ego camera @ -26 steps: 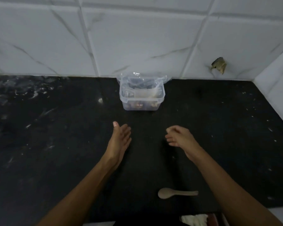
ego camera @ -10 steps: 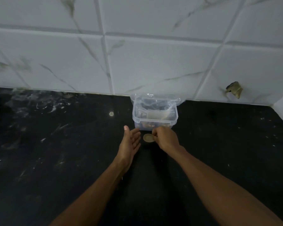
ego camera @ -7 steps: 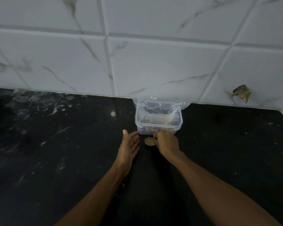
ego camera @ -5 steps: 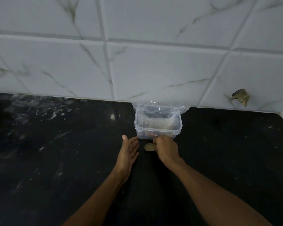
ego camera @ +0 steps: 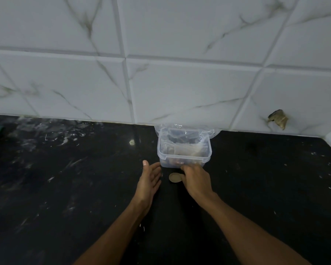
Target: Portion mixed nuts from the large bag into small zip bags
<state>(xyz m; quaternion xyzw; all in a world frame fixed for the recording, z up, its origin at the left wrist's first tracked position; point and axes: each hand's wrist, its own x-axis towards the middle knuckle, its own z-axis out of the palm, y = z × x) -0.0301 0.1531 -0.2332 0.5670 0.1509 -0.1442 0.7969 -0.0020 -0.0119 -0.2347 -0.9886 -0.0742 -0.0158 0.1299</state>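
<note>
Low in the centre of the frame, the left hand hovers with fingers straight and spread over the black counter, holding nothing, while the right hand just right of it curls around a wooden spoon whose round bowl pokes out to the left. Just beyond the fingertips stands a clear plastic container lined with a clear plastic bag, set against the white marble-veined tiled wall.

Since the earliest picture, both hands have reached forward to the clear container, and the right hand now grips the spoon, lifted from the surface.
</note>
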